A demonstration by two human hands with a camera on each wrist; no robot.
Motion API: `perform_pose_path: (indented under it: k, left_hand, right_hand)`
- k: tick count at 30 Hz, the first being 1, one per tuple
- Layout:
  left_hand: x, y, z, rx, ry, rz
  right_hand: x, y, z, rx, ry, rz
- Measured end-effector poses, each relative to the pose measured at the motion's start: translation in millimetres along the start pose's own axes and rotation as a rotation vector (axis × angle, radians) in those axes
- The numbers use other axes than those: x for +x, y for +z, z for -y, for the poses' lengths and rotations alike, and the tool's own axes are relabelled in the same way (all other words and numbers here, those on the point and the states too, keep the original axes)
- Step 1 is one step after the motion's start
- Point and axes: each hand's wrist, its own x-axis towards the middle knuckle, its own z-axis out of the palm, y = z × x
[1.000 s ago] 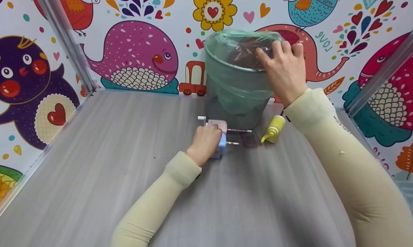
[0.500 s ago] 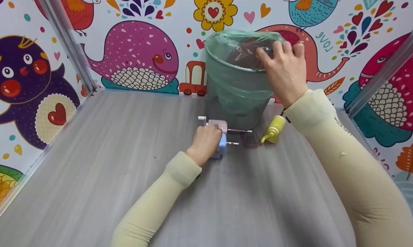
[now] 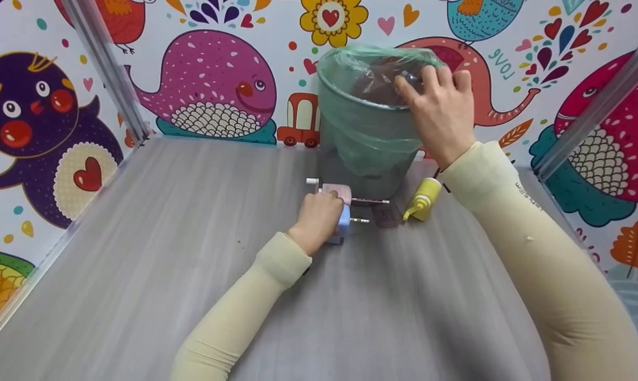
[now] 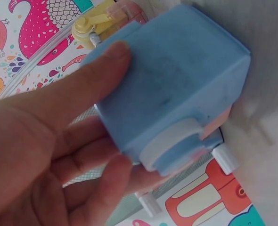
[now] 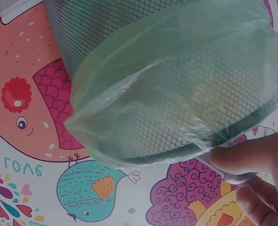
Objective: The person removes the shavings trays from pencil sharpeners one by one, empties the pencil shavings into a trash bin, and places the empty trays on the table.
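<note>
Blue and boxy, a plastic sharpener (image 4: pixel 176 70) is lying gripped in the left hand (image 3: pixel 319 219), near a green-bagged mesh bin (image 3: pixel 369 182); the right hand (image 3: pixel 445 114) is pinching a translucent piece (image 5: pixel 235 179) at its rim (image 3: pixel 345 97). Grey surface (image 3: pixel 191 211) is spreading leftward.

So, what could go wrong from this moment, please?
The small shiny piece in the right hand might slip and drop into the bin. The loose green bag could catch on that hand. If the left hand jerks the blue sharpener, the pencil jutting from it might shift.
</note>
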Motion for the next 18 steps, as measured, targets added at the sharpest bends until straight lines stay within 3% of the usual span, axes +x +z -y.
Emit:
perform_pose_path:
  k: [5,12,18]
  left_hand:
    - [-0.3,-0.4,-0.1,-0.005,-0.001,0.007]
    - [0.9,-1.3,-0.6,0.004,0.001,0.025]
    - [0.8,-1.3,-0.9,0.005,-0.003,0.025]
  right_hand:
    - [-2.9,3.4,-0.8,0.03,-0.025,-0.075]
    - [-2.2,0.1,-0.7,0.022,-0.025,-0.04]
    - [-2.1,-1.9,-2.5,0.055,0.035,-0.028]
